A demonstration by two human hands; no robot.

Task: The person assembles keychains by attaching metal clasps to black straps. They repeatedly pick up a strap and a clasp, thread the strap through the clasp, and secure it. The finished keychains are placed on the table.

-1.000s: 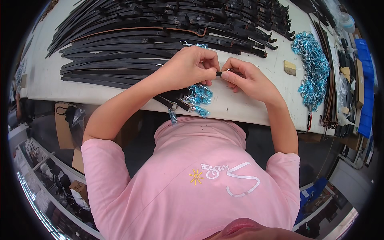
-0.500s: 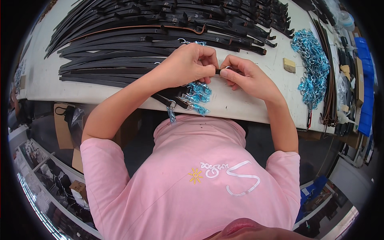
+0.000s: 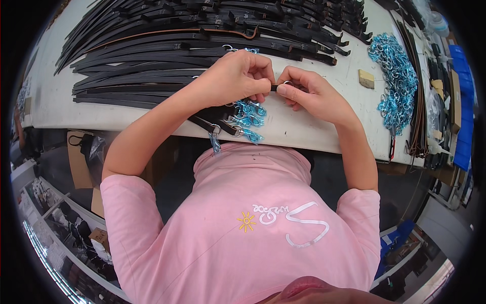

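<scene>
The fingers (image 3: 264,86) of the left hand (image 3: 235,76) and right hand (image 3: 318,99) are closed on a black strap (image 3: 274,88), held over the desk (image 3: 319,136). Only a short dark piece is shown between the hands; its ends are hidden. A metal ring (image 3: 287,82) is seen at the right fingers. Pale surface is seen between the right hand and a yellow block (image 3: 366,79).

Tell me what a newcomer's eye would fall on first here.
Probably the mass of black straps spread across the far side of the white table. Next, the bright blue-and-silver heap of fittings toward the table's right. Between them and nearer, the left hand and right hand pinch a black strip.
</scene>
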